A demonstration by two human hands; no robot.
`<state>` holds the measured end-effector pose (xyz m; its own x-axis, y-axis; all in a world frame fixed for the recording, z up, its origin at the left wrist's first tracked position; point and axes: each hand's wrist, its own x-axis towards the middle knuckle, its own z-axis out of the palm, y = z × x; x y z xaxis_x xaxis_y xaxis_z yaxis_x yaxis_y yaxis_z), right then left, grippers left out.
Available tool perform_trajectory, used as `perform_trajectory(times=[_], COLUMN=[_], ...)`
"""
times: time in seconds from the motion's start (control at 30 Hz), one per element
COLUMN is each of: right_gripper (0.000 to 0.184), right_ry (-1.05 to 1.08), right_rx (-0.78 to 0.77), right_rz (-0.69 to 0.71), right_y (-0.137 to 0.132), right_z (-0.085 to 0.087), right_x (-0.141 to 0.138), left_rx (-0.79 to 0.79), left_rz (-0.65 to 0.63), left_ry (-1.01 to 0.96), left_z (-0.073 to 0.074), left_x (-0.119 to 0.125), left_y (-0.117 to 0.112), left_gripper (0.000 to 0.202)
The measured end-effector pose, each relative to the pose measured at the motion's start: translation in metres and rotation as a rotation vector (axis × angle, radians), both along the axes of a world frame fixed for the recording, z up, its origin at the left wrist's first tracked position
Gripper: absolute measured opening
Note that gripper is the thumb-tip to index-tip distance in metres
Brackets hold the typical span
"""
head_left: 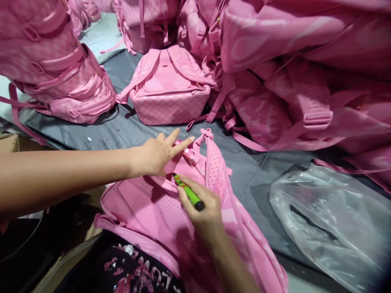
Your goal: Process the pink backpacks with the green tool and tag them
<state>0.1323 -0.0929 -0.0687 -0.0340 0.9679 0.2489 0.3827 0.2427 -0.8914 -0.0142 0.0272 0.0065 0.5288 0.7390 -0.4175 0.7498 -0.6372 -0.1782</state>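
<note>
Closest in, below the near backpack point(159, 211), lies a black garment with a pink print point(131, 272). A brown cardboard edge point(61, 260) sits to its left. The near backpack lies back-panel up, its perforated pink padding facing the camera and its shoulder straps point(214, 162) running away toward the top loop.

The right hand point(203, 209) rests on the upper part of the near backpack's back panel. Its fingers are closed around a green pen-shaped tool point(189, 194), whose black end points back toward the wrist and whose other end is at the seam under the straps.

Just beyond it, the left hand point(157, 156) reaches in from the left of the near backpack. It is unclenched and grips nothing. Two fingers are stretched out flat onto the base of the straps. The left forearm crosses over the near backpack's left corner and hides part of it.

To the right of the near backpack, a crumpled clear plastic bag point(330, 219) lies on the dark grey sheet point(122, 126).

Beyond the near backpack another pink backpack point(171, 89) stands on that sheet. Farther left of the near backpack is a stack of pink bags point(58, 69). Beyond it to the right, a large heap of pink bags point(305, 61) spills loose straps down to just beside the near backpack's top loop.
</note>
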Motion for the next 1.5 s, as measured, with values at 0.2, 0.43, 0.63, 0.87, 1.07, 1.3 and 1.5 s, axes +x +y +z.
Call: perform_trajectory(times=[0.2,0.43,0.63,0.87,1.07,1.3,1.5], right_gripper=[0.023,0.024,0.027,0.027,0.025,0.018,0.022], right_ry=[0.034,0.015,-0.038,-0.159,-0.265,-0.264,-0.302], right_rx=[-0.061,-0.027,0.079,0.14,0.188,0.17,0.409], right_rz=[0.04,0.053,0.07,0.215,0.18,0.148,-0.023], right_y=[0.003,0.001,-0.001,0.002,-0.003,0.003,0.004], right_z=[-0.005,-0.005,-0.007,-0.006,0.001,0.013,0.043], right_x=[0.003,0.005,0.004,-0.001,-0.018,-0.046,0.01], left_rx=[0.069,-0.077,-0.147,-0.23,-0.336,-0.307,-0.289], left_rz=[-0.06,-0.065,0.171,0.148,0.246,0.248,0.267], left_ry=[-0.009,-0.181,-0.227,-0.519,-0.61,-0.58,-0.545], left_z=[-0.003,0.003,-0.001,-0.024,-0.032,-0.035,-0.033], left_x=[-0.003,-0.021,-0.03,-0.052,-0.07,-0.076,-0.069], left_y=[-0.003,0.004,0.005,0.023,0.02,0.029,0.024], left_gripper=[0.11,0.101,0.101,0.114,0.113,0.115,0.116])
